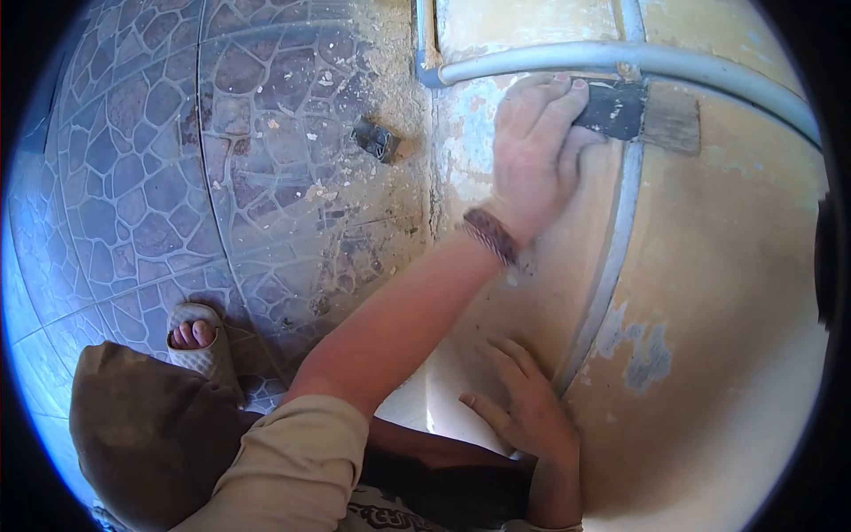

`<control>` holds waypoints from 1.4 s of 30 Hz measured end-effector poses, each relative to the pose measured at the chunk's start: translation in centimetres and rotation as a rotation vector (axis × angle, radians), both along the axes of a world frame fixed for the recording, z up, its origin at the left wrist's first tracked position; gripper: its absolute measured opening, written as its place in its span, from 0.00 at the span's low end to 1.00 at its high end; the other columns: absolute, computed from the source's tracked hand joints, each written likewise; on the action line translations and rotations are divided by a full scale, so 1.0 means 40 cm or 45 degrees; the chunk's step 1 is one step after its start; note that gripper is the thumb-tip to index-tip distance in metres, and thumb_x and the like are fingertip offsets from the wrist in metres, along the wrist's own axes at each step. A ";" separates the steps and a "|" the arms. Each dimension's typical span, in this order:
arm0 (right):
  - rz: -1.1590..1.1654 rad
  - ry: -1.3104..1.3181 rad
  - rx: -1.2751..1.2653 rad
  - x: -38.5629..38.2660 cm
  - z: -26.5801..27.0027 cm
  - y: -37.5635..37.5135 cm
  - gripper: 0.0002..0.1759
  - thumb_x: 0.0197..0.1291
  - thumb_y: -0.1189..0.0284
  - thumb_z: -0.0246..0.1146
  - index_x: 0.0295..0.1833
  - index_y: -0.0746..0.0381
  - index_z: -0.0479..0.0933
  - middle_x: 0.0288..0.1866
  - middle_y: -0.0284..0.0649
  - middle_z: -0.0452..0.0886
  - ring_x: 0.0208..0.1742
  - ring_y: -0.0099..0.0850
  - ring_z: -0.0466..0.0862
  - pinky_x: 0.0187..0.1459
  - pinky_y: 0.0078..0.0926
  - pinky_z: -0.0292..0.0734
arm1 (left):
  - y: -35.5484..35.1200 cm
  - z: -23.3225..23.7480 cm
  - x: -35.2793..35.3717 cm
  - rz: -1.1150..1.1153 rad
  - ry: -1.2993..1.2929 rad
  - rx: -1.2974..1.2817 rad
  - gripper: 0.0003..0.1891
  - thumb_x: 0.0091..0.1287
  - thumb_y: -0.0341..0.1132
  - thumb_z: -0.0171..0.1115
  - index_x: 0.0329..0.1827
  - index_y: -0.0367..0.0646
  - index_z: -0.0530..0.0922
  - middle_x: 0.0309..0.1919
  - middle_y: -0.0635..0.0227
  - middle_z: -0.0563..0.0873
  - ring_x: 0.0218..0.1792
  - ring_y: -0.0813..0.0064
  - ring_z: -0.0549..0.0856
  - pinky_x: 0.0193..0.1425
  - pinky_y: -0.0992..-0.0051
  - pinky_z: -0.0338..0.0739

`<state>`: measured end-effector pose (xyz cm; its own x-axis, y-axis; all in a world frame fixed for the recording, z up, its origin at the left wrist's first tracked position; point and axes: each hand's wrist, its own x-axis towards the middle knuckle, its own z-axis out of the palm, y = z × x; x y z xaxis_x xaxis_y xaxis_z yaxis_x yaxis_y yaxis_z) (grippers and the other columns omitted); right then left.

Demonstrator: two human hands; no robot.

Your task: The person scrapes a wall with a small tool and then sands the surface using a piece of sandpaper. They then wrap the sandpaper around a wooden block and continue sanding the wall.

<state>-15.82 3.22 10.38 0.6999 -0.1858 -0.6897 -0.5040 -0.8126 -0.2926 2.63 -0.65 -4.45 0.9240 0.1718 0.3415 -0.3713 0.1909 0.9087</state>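
My left hand [536,146], with a braided bracelet at the wrist, is closed around the dark handle of a scraper [671,124]. The scraper's wide, dull blade points right and lies against the yellowish wall [709,266], just under a horizontal pipe [550,60]. Lower down, my right hand [523,408] is open at the wall, its fingers apart and its thumb out to the side. Whether its palm touches the wall cannot be seen. Patches of peeled paint [650,356] show on the wall to the right of this hand.
A vertical pipe [613,257] runs down the wall between bare and painted areas. On the stone-pattern floor [133,195] lie paint flakes and a small dark block [376,140] near the wall's foot. A sandalled foot [197,337] and a brown-clothed knee [151,434] are at lower left.
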 end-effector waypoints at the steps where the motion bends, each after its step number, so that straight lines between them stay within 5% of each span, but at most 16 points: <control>1: -0.003 0.010 0.001 0.000 -0.002 -0.001 0.31 0.60 0.64 0.70 0.64 0.68 0.71 0.64 0.57 0.72 0.63 0.54 0.74 0.63 0.42 0.72 | -0.005 -0.043 0.016 0.014 -0.018 0.012 0.18 0.59 0.21 0.63 0.54 0.35 0.81 0.51 0.52 0.83 0.56 0.53 0.80 0.63 0.62 0.74; 6: 0.022 -0.026 0.049 -0.001 -0.008 -0.003 0.31 0.60 0.63 0.70 0.64 0.68 0.71 0.63 0.58 0.72 0.63 0.54 0.74 0.63 0.43 0.72 | 0.001 -0.108 0.004 -0.014 -0.010 0.068 0.19 0.59 0.20 0.63 0.55 0.34 0.80 0.54 0.50 0.82 0.60 0.52 0.79 0.68 0.61 0.71; 13: 0.032 0.006 -0.022 -0.015 -0.007 0.006 0.32 0.59 0.64 0.70 0.65 0.68 0.71 0.63 0.57 0.73 0.64 0.54 0.74 0.63 0.43 0.72 | 0.007 0.060 -0.002 -0.065 -0.038 -0.090 0.17 0.60 0.24 0.67 0.53 0.32 0.79 0.51 0.49 0.82 0.57 0.50 0.80 0.62 0.63 0.75; 20: 0.036 -0.036 0.023 -0.005 -0.002 0.002 0.32 0.60 0.63 0.69 0.66 0.67 0.70 0.64 0.57 0.72 0.64 0.54 0.74 0.63 0.43 0.72 | 0.021 -0.223 0.017 -0.034 0.169 0.342 0.14 0.59 0.21 0.64 0.49 0.34 0.80 0.49 0.50 0.82 0.51 0.51 0.81 0.59 0.62 0.76; 25: -0.044 0.073 0.064 0.007 -0.007 0.008 0.32 0.61 0.63 0.69 0.67 0.64 0.70 0.67 0.53 0.71 0.66 0.50 0.73 0.65 0.40 0.71 | 0.039 0.037 -0.018 -0.092 -0.110 0.052 0.15 0.58 0.21 0.65 0.49 0.34 0.81 0.50 0.52 0.82 0.52 0.54 0.82 0.58 0.63 0.76; 29: -0.001 0.041 0.006 0.001 -0.025 -0.005 0.32 0.61 0.63 0.69 0.66 0.66 0.70 0.65 0.56 0.72 0.65 0.53 0.74 0.64 0.41 0.71 | -0.006 -0.150 0.016 0.075 0.177 0.211 0.14 0.59 0.22 0.65 0.50 0.33 0.81 0.48 0.51 0.83 0.51 0.54 0.83 0.58 0.64 0.76; 32: -0.008 0.039 0.083 0.010 -0.023 -0.007 0.31 0.61 0.63 0.69 0.66 0.66 0.70 0.64 0.57 0.72 0.64 0.54 0.73 0.63 0.42 0.71 | 0.014 -0.127 0.022 -0.009 0.140 0.142 0.14 0.60 0.23 0.66 0.49 0.34 0.82 0.48 0.51 0.84 0.52 0.54 0.83 0.58 0.65 0.77; 35: -0.043 0.057 0.084 0.004 -0.027 -0.002 0.32 0.60 0.62 0.69 0.67 0.65 0.70 0.66 0.56 0.71 0.66 0.52 0.73 0.65 0.41 0.70 | 0.031 0.020 -0.012 -0.080 -0.087 0.025 0.15 0.58 0.22 0.65 0.50 0.36 0.82 0.48 0.53 0.84 0.53 0.56 0.82 0.59 0.63 0.76; 40: -0.027 0.093 -0.032 -0.010 -0.018 0.001 0.33 0.60 0.62 0.69 0.67 0.65 0.70 0.67 0.55 0.71 0.67 0.51 0.72 0.66 0.40 0.69 | 0.023 -0.135 0.039 0.018 0.040 0.178 0.16 0.59 0.23 0.65 0.51 0.35 0.82 0.48 0.52 0.85 0.51 0.55 0.83 0.58 0.65 0.77; 42: 0.008 0.067 0.032 -0.011 -0.022 0.001 0.33 0.61 0.62 0.69 0.67 0.65 0.70 0.67 0.55 0.71 0.67 0.51 0.72 0.66 0.40 0.70 | 0.014 -0.104 0.025 0.003 0.152 0.139 0.16 0.60 0.23 0.64 0.52 0.35 0.81 0.48 0.52 0.85 0.52 0.55 0.83 0.59 0.65 0.76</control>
<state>-16.27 3.24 9.48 0.6633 -0.1638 -0.7302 -0.5145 -0.8084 -0.2860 3.63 -0.10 -8.60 0.9588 0.1419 0.2463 -0.2600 0.0877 0.9616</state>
